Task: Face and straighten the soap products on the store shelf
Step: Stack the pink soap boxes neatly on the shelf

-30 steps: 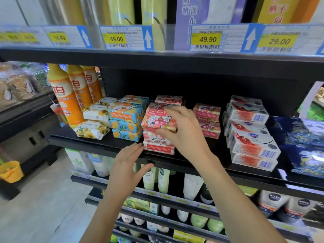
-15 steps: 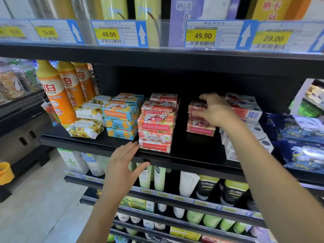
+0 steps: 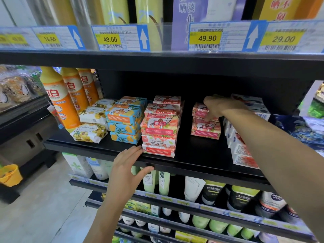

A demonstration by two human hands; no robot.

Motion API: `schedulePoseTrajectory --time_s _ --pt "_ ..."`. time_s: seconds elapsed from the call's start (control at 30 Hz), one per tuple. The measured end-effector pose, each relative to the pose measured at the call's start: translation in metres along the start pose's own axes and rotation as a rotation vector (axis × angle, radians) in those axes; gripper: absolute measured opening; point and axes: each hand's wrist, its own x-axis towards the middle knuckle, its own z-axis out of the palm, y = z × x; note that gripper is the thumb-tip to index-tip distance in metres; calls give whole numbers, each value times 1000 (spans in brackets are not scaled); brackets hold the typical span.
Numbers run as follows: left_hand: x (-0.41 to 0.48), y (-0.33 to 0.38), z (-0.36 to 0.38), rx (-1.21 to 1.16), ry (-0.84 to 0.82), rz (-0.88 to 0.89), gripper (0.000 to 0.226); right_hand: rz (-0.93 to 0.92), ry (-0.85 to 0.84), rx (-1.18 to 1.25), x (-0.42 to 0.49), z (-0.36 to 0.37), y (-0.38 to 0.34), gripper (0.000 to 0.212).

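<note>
On the black middle shelf stand stacks of boxed soap. A tall stack of pink goat soap boxes sits near the front edge. Further back and to the right is a shorter stack of two pink soap boxes. My right hand reaches in and grips the top box of that short stack, fingers curled over its right end. My left hand rests flat on the shelf's front edge, fingertips next to the tall stack's bottom box, holding nothing. Blue soap boxes and yellow flowered soaps sit to the left.
White and red soap boxes are stacked right of my forearm. Orange bottles stand at the shelf's left end. Price tags line the shelf above. Tubes and bottles fill lower shelves. A yellow bucket sits low left.
My right hand left the tall pink stack and moved right and back to the short pink stack, where it now grips the top box. My left hand stayed on the shelf edge.
</note>
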Motion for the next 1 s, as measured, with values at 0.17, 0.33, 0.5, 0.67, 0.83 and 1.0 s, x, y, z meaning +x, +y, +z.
schedulePoseTrajectory --time_s 0.17,0.33,0.5,0.67,0.83,1.0 --pt "1 3 -2 -4 -24 -20 68 -3 74 69 -5 -2 3 54" --pt "1 7 -4 -12 -34 -37 69 -13 162 245 -30 0 7 58" --pt "-2 12 -5 -19 -57 -66 67 -28 297 293 -82 -8 -3 81" --pt "-11 33 -15 -101 36 -121 39 -109 446 470 -144 19 -1 78" --pt "-21 90 -21 -511 14 -227 14 -225 512 579 -186 60 2 78" --pt "-14 136 -7 -889 -271 -382 44 -315 545 638 -205 86 -1 76"
